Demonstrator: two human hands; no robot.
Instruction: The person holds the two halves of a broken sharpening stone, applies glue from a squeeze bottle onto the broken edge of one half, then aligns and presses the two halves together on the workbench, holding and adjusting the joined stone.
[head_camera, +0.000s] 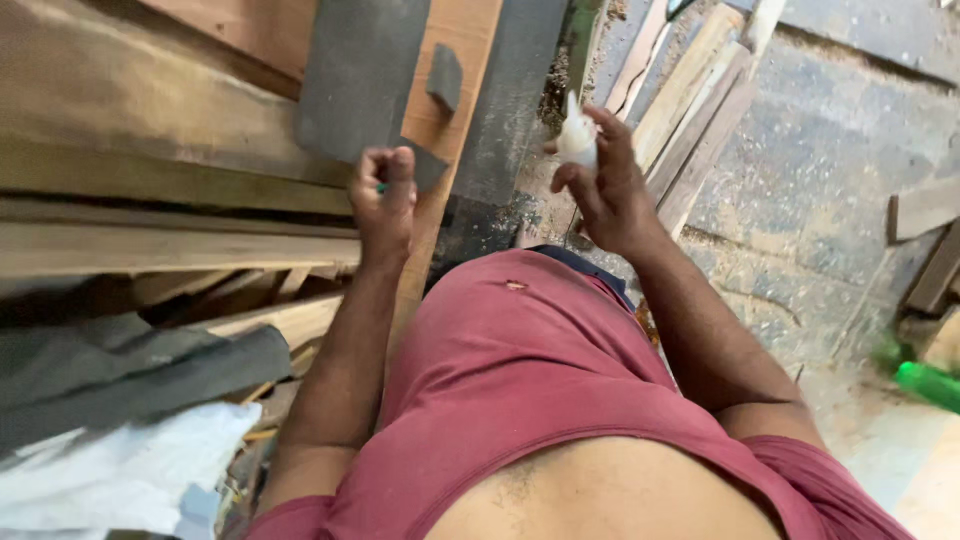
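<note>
Your right hand (610, 195) has its grip closed around a small white bottle (577, 142), just right of the long plank (440, 150). Your left hand (385, 195), over the plank, pinches a small green thing (381, 187).

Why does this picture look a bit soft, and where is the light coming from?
Head view: daylight falls from the right, brightening the concrete floor, while the stacked planks at left sit in shadow. The right hand with its small white bottle and the closed left hand look slightly smeared. The green bottle at the right edge is blurred, and the edges stretch from a wide lens.
</note>
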